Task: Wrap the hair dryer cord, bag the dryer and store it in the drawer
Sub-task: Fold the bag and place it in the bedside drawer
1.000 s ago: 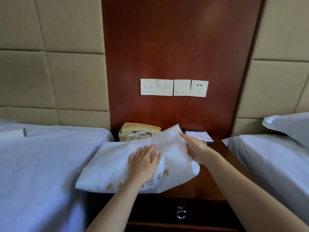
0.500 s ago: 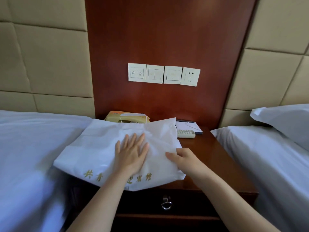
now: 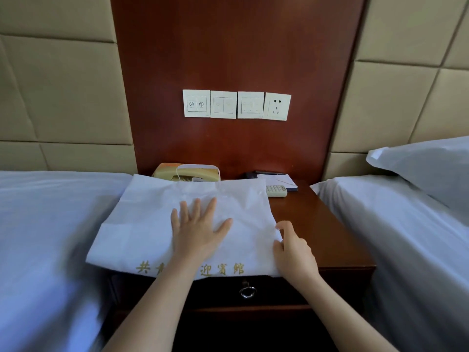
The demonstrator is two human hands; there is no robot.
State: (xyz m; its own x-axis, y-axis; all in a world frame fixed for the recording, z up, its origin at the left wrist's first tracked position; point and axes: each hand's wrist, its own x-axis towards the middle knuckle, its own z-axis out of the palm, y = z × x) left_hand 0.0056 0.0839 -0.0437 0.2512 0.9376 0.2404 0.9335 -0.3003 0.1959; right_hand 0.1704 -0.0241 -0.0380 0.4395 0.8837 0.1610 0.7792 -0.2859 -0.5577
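A white bag point(image 3: 142, 224) with gold lettering lies flat on the wooden nightstand point(image 3: 317, 224), its front edge hanging over the shut drawer point(image 3: 279, 290). My left hand point(image 3: 198, 232) presses flat on the middle of the bag, fingers spread. At the bag's right edge, my right hand point(image 3: 294, 252) has its fingers curled and pinches that edge. The hair dryer and its cord are not in view.
The drawer has a metal ring handle point(image 3: 247, 292). Behind the bag stand a beige telephone point(image 3: 187, 172), a remote point(image 3: 276, 191) and a notepad point(image 3: 279, 180). White beds flank the nightstand on the left point(image 3: 50, 224) and right point(image 3: 406, 224), with a pillow point(image 3: 426, 168).
My right hand has come from the bag's raised far corner down to its right edge, and the bag now lies flatter. My left hand has stayed pressed on the bag.
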